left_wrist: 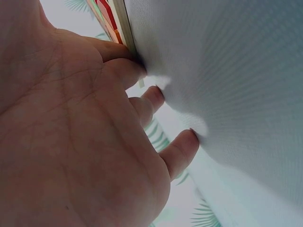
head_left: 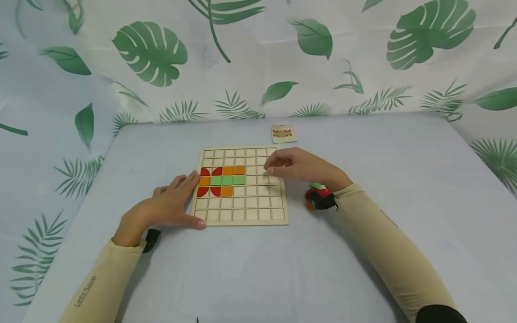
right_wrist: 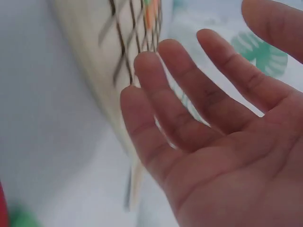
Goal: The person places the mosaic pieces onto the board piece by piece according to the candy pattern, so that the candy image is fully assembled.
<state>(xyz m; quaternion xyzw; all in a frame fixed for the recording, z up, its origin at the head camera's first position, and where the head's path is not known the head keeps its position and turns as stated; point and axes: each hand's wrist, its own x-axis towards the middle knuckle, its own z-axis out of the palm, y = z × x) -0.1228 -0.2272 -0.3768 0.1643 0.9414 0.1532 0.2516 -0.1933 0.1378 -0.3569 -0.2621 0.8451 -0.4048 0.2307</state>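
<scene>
Partly filled grid board (head_left: 251, 214), nothing in either grip

Head view: the board lies flat on the table (head_left: 242, 269), in front of the person. Green squares (head_left: 227, 180), orange squares (head_left: 239, 170) and red rounded pieces (head_left: 203, 192) sit in its left half; the lower coloured row stops one cell short of the two above. The left hand (head_left: 171, 204) is spread along the left edge, thumb at the near corner. The right hand (head_left: 304, 168) hovers around the right edge, fingers loosely bent. A small patterned card (head_left: 284, 133) lies beyond the board. Loose pieces (head_left: 320, 192) lie beside the right wrist, partly hidden by a black strap (head_left: 323, 201); a swing of that forearm could scatter them. A sleeve dragged across the cells might nudge set pieces.

Left wrist view: the fingers are extended and grasp nothing; some tips come down on the table, close by the board's edge. Too firm a sideways push there could slide the board and jolt what sits in it.

Right wrist view: the palm is bare, fingers relaxed and apart, near the blurred grid. A low pass of the fingertips could catch the rim and shift the board; whether they touch it, I cannot tell
</scene>
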